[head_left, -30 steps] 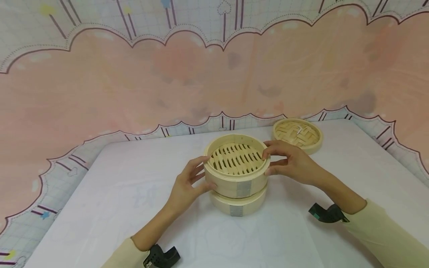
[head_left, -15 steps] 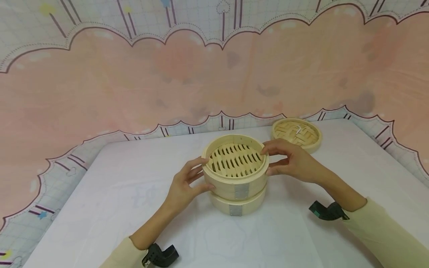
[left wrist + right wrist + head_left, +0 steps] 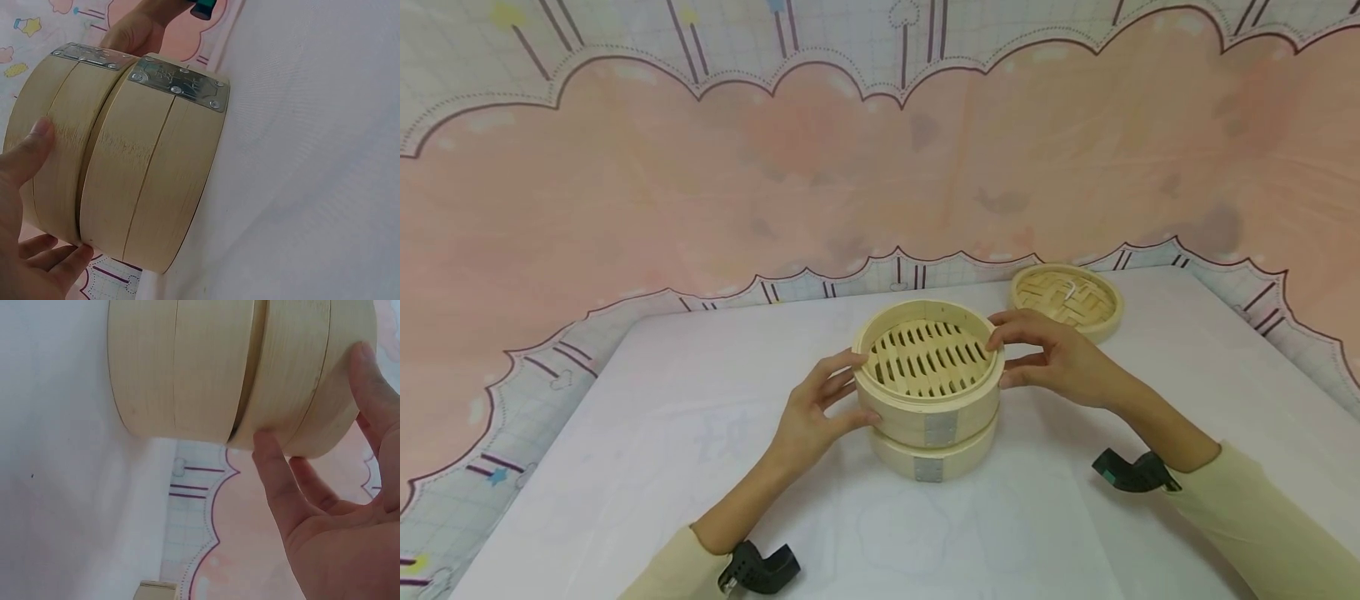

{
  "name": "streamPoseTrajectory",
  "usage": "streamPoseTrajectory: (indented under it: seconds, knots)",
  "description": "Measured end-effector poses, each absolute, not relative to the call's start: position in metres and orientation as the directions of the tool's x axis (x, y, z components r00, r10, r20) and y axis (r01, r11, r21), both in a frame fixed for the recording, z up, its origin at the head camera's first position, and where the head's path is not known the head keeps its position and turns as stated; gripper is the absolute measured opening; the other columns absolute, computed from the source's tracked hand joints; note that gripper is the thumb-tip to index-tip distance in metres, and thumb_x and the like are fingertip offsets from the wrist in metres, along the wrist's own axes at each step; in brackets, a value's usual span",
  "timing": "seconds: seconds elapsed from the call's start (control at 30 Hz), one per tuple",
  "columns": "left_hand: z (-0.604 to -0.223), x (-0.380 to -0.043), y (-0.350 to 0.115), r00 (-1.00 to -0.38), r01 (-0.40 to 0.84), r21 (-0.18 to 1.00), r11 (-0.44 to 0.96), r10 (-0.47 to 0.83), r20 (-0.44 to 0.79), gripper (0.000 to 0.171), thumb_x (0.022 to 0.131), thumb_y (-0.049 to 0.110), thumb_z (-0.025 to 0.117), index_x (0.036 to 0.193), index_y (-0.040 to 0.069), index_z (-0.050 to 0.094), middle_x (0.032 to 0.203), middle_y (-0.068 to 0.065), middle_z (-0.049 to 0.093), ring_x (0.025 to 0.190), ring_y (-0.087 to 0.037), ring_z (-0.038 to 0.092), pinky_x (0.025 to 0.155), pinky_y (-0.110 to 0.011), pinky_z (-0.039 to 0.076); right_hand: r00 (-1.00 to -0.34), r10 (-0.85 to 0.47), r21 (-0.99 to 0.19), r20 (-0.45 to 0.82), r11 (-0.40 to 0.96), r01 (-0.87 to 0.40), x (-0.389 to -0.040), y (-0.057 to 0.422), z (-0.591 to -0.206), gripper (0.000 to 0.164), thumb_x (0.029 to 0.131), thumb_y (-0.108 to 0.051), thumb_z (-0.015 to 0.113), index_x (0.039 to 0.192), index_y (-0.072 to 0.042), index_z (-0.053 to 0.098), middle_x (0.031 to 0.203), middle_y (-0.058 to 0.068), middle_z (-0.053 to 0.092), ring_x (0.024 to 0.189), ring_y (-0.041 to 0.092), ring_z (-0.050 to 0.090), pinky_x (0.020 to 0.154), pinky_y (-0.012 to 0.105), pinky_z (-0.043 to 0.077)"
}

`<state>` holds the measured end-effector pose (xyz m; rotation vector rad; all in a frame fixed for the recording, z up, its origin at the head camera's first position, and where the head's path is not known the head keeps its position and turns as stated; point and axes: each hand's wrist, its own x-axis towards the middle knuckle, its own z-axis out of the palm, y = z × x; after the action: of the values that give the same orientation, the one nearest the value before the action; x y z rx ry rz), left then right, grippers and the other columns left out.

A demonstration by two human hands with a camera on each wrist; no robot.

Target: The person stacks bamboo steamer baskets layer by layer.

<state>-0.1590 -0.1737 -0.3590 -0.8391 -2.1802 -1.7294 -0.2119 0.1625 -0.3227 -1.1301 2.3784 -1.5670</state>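
Note:
In the head view, a round bamboo steamer basket (image 3: 898,412) with a slotted floor sits on a second steamer basket (image 3: 887,457). My left hand (image 3: 811,408) grips the upper basket's left side, thumb on the front wall and fingers farther back. On its right, my right hand (image 3: 1067,360) holds the same basket, with a fingertip at the rim. Metal plates show on the upper basket (image 3: 62,134) and the lower basket (image 3: 140,156) in the left wrist view. A narrow dark gap runs between the tiers in both wrist views.
A woven bamboo lid (image 3: 1063,293) with a small white loop lies behind my right hand, near the back edge of the white-covered table (image 3: 685,433). A patterned cloth (image 3: 715,183) hangs behind the table.
The upper basket has shifted slightly left and toward me on the lower one, both hands moving with it. In the last half second the hands and basket have barely moved.

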Motion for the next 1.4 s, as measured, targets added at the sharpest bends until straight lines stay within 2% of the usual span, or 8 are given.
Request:
streamPoseTrajectory:
  seconds: [0.33,0.93,1.2,1.4]
  knots:
    - [-0.3588,-0.1594,-0.1775,-0.806,0.563,0.817,0.122,0.298,0.511,0.066,0.07,-0.005,0.08,0.129,0.005,0.051,0.138,-0.012,0.048,0.13,-0.027,0.044,0.102,-0.035,0.044,-0.729,-0.607,-0.812,0.317,0.223,-0.539,-0.21,0.1603,-0.3211,0.036,0.078,-0.008,0.079,0.109,-0.012,0.061,0.141,0.009,0.042,0.131,0.028,0.038,0.089,0.032,0.054]
    - [-0.3609,-0.1601,-0.1812,-0.784,0.588,0.797,0.137,0.339,0.52,0.066,0.07,0.0,0.08,0.129,0.006,0.05,0.137,-0.011,0.049,0.131,-0.026,0.043,0.103,-0.036,0.043,-0.738,-0.605,-0.798,0.298,0.266,-0.541,-0.2072,0.1584,-0.3195,0.034,0.076,-0.011,0.081,0.105,-0.016,0.063,0.14,0.007,0.04,0.129,0.031,0.037,0.086,0.033,0.055]
    - [-0.3642,-0.1591,-0.1826,-0.795,0.571,0.807,0.154,0.35,0.496,0.067,0.073,0.004,0.08,0.131,0.009,0.048,0.141,-0.008,0.046,0.131,-0.024,0.043,0.104,-0.035,0.043,-0.74,-0.609,-0.797,0.286,0.277,-0.536,-0.2063,0.1579,-0.32,0.035,0.076,-0.011,0.081,0.106,-0.014,0.063,0.139,0.007,0.039,0.128,0.031,0.037,0.086,0.034,0.055]
    - [-0.3665,-0.16,-0.1829,-0.802,0.557,0.815,0.162,0.362,0.476,0.069,0.074,0.003,0.08,0.134,0.01,0.046,0.145,-0.009,0.04,0.13,-0.028,0.043,0.104,-0.036,0.042,-0.73,-0.621,-0.786,0.286,0.283,-0.549,-0.2063,0.1599,-0.3199,0.034,0.078,-0.011,0.08,0.107,-0.014,0.063,0.14,0.008,0.039,0.128,0.033,0.037,0.086,0.034,0.055]
